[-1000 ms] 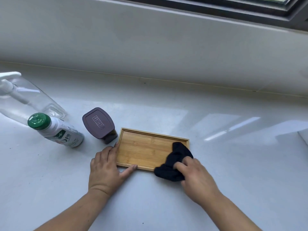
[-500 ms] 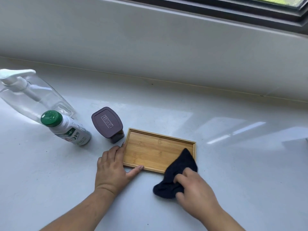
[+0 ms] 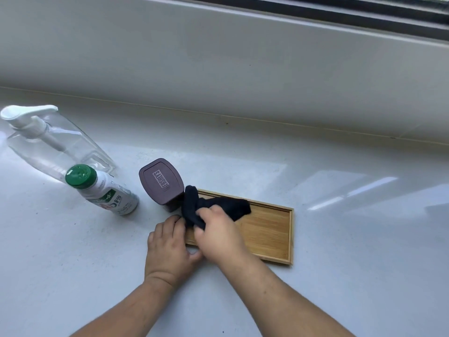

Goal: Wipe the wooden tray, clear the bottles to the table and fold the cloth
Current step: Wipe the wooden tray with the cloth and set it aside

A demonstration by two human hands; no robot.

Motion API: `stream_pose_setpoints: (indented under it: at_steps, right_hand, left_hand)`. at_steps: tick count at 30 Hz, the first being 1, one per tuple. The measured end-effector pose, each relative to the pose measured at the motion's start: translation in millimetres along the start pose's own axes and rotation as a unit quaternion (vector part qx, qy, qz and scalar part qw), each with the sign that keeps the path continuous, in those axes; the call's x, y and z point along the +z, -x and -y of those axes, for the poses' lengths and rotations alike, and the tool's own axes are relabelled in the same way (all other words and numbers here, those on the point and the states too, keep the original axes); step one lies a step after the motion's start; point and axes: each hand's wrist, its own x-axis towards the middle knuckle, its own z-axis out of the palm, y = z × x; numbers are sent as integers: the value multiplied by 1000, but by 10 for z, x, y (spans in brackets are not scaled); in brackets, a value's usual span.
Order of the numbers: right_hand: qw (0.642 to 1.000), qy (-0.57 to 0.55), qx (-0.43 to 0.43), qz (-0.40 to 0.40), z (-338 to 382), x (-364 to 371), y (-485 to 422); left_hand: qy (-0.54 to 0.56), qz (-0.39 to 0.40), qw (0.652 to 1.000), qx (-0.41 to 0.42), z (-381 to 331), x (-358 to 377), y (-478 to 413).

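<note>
My right hand [image 3: 220, 231] is over the left end of the wooden tray [image 3: 267, 229], fingers curled tight around a bunched black cloth [image 3: 213, 206]. Cloth is gripped at its near part; the rest trails across the tray's far-left floor, and one lump sticks up past the tray's left edge, right against the brown bottle [image 3: 161, 184]. Can't tell if cloth and bottle actually touch.

My left hand [image 3: 168, 249] lies palm down on the white table [image 3: 340, 276] at the tray's left end, fingers loosely spread and a bit bent, tips at the tray's left edge, thumb against the near rim. It holds nothing, just presses on the tray and table. Right hand overlaps its thumb side.

Tray sits flat on the table, right half bare. Brown bottle stands just left of the tray's far-left corner. Green-capped bottle [image 3: 102, 189] is left of it, and the clear pump bottle [image 3: 56, 142] behind that, all on the table, off the tray.
</note>
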Motion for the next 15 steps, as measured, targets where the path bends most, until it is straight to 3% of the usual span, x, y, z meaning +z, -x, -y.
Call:
stream_pose_setpoints:
  at_steps: [3,7,10,13,15]
  right_hand:
    - [998,51,-11,38,-116,-116,63]
    - [989,87,115,17,-656,-620,275]
    - [982,21,188,-18,-819,-972,540]
    - [985,-58,161,-31,-572,-1074,813]
    - [985,-112,131,1,-354,-988,1012]
  left_hand:
    - [-6,-6,1000,-3,5,12,2]
    - [-10,8,1000,-10,11,-20,-3]
    - [0,28,999,-19,-31,-137,-14]
    - [18,85,996,-31,-98,-333,-52]
    - [56,142,987,-50,-89,-439,-117]
